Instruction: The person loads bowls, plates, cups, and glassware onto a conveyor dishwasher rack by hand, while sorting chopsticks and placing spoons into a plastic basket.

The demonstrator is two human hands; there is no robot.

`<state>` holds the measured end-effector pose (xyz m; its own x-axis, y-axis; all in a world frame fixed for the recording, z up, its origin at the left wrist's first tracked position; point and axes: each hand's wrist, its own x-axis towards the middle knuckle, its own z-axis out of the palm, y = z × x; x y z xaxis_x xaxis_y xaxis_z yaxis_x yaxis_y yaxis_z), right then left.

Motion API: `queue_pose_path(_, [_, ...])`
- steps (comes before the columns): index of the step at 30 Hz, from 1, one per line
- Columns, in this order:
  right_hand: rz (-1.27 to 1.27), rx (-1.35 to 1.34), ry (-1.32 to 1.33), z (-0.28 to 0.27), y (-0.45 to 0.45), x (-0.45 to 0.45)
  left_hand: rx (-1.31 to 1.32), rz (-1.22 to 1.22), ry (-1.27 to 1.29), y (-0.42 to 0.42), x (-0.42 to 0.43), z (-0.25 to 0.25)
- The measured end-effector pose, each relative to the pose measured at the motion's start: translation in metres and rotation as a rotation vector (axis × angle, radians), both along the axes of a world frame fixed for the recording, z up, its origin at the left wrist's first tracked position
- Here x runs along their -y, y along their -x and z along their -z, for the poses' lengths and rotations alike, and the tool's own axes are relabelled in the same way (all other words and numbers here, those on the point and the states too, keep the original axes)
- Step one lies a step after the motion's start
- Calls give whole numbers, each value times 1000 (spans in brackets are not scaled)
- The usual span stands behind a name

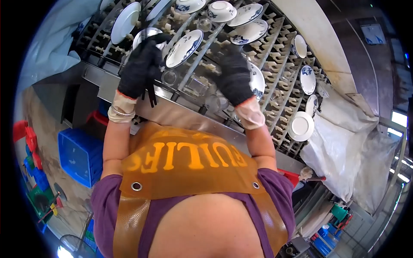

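Observation:
My left hand (140,69), in a black glove over a pale one, is closed around long dark sticks that look like black chopsticks (152,96). It is over the near edge of a rack conveyor (275,51), beside a white bowl (146,36) and an oval blue-patterned plate (185,48). My right hand (234,77), gloved the same way, is over the rack next to another patterned plate (257,81). Its fingers are smeared by motion, and whether they hold anything is unclear. Clear glasses (170,77) sit between the two hands.
More plates and bowls (221,11) stand along the rack's far side, with others at the right, including a small white plate (300,126). A metal ledge (189,116) runs along the near side. Plastic sheeting (340,146) hangs at the right. A blue bin (79,155) is at lower left.

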<state>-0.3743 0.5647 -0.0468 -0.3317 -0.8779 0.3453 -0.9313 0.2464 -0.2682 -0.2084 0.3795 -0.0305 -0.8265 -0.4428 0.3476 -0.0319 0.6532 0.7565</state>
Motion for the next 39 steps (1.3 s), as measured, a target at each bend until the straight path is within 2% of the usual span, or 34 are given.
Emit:
queue_pose_path(1, [-77,169,-266,4,-11,5,164,-111,-434,-11,4,-7])
queue_pose_path(2, [-128,303,-485,19,-16,15,163,-102,-425,-17,11,1])
queue_pose_path(3, [-117,350,-420,51,-23,21,-66,-92,-848,-23,17,16])
queue_pose_path(4, [-195,487,-474,60,-21,25,-301,-79,-1274,-26,18,26])
queue_pose_path(5, [-199,617,-500,64,-14,29,-351,-233,-1299,-26,15,35])
queue_pose_path(6, [-205,745,-529,61,-9,31,-356,-229,-1308,-31,17,40])
queue_pose_path(8, [-208,655,-516,52,-13,25,-523,49,-1455,-44,22,48])
queue_pose_path(10, [-231,539,-508,41,-8,22,-569,100,-1513,-49,21,50])
queue_pose_path(12, [-271,550,-483,30,4,16,-622,145,-1575,-50,21,52])
queue_pose_path(13, [-196,489,-488,11,3,17,-622,177,-1603,-48,21,52])
queue_pose_path(14, [-130,501,-467,15,9,17,-608,212,-1628,-47,22,53])
queue_pose_path(16, [-22,318,-913,-7,18,34,-631,248,-1611,-46,19,55])
queue_pose_path(17, [74,303,-981,8,30,39,-613,201,-1577,-44,16,54])
queue_pose_path(18, [8,149,-798,61,62,30,-598,157,-1544,-44,14,56])
queue_pose_path(20, [353,197,-254,40,59,12,-623,141,-1573,-43,12,62])
queue_pose_path(22, [489,350,-256,31,77,-12,-612,187,-1626,-43,11,63])
queue_pose_path(24, [443,160,-361,44,95,-48,-598,152,-1611,-45,6,61])
queue_pose_path(26, [356,585,-382,65,114,-81,-572,139,-1606,-40,0,61])
queue_pose_path(27, [457,656,-396,61,118,-92,-592,199,-1605,-39,-1,63])
queue_pose_path(28, [480,701,-302,64,129,-102,-607,254,-1602,-38,0,65])
queue_pose_path(30, [594,224,-163,63,138,-113,-562,199,-1596,-36,-2,67])
queue_pose_path(32, [631,314,213,20,106,-98,-592,199,-1607,-34,-6,68])
queue_pose_path(33, [567,704,362,2,86,-90,-594,155,-1597,-33,-10,62])
queue_pose_path(34, [493,863,350,-9,68,-84,-577,161,-1598,-32,-10,64])
queue_pose_path(36, [86,515,-24,-1,42,-86,-578,356,-1614,-34,-7,71])
queue_pose_path(38, [-174,469,-168,24,7,-82,-585,330,-1600,-32,-16,68])
queue_pose_path(39, [-221,392,-153,48,-8,-77,-599,274,-1619,-31,-18,67])
